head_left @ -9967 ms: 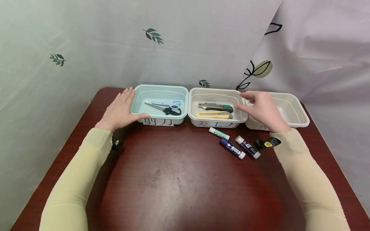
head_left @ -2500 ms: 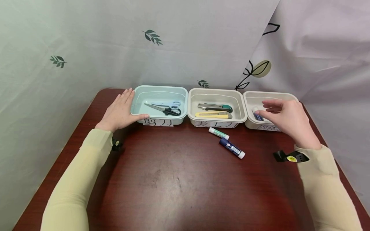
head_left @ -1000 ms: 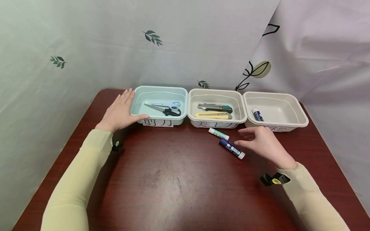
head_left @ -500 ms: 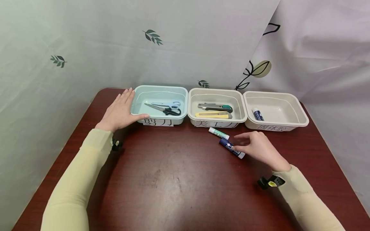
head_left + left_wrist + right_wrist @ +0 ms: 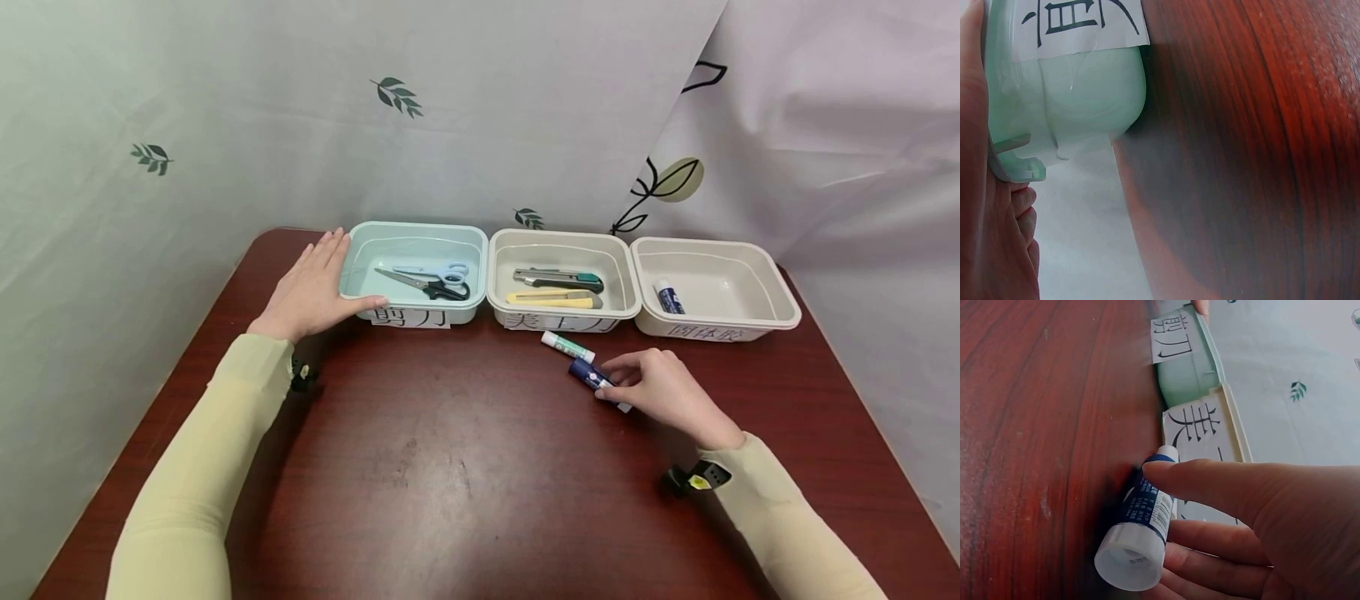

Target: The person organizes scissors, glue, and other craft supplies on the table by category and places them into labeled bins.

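Note:
Between thumb and fingers my right hand [image 5: 663, 390] pinches a dark blue glue stick [image 5: 587, 373] with a white end, lying on the table. In the right wrist view its barcode label and white end [image 5: 1130, 556] face the camera, the thumb across its top. Close by lies a thinner green-and-white glue stick [image 5: 567, 346]. My left hand [image 5: 309, 287] rests with straight fingers on the left rim of the pale green bin [image 5: 420, 314], thumb along its front edge. In that bin are black-handled scissors [image 5: 431, 287] and light blue scissors [image 5: 453, 273].
The beige middle bin [image 5: 628, 310] holds a yellow utility knife [image 5: 555, 298] and a green-and-black one [image 5: 585, 282], among others. A blue glue stick [image 5: 670, 296] lies in the right-hand bin [image 5: 783, 315]. Paper labels front the bins; a patterned cloth [image 5: 480, 108] hangs behind the table [image 5: 450, 483].
One blue glue stick went from the table into the right-hand bin. My right hand then came back left and down and closed on the other blue glue stick. The left hand stays put.

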Motion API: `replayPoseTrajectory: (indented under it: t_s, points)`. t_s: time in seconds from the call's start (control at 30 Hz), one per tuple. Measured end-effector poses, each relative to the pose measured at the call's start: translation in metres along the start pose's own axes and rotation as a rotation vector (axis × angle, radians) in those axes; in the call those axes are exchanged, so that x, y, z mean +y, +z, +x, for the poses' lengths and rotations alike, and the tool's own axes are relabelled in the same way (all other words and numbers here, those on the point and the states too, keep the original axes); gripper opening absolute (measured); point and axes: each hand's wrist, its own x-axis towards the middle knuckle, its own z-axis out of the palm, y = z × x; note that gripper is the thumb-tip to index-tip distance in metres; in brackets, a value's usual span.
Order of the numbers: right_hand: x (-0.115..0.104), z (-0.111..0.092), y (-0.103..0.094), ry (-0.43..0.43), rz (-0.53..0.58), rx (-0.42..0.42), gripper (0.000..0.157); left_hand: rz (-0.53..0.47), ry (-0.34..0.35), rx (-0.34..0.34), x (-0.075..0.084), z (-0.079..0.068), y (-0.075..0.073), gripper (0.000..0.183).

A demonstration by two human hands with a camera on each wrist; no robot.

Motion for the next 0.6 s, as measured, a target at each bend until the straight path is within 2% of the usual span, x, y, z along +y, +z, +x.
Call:
replayPoseTrajectory:
  t_s: [0.3, 0.6]
  points:
    - [-0.0005, -0.0006, 0.0010, -0.020, -0.004, 0.009, 0.034, 0.003, -0.002, -0.002, -0.0005, -0.0001, 0.0008, 0.121]
    - [-0.0020, -0.0006, 0.0017, -0.024, -0.008, 0.011, 0.025, 0.002, -0.003, -0.002, 0.0007, 0.0000, 0.0001, 0.121]
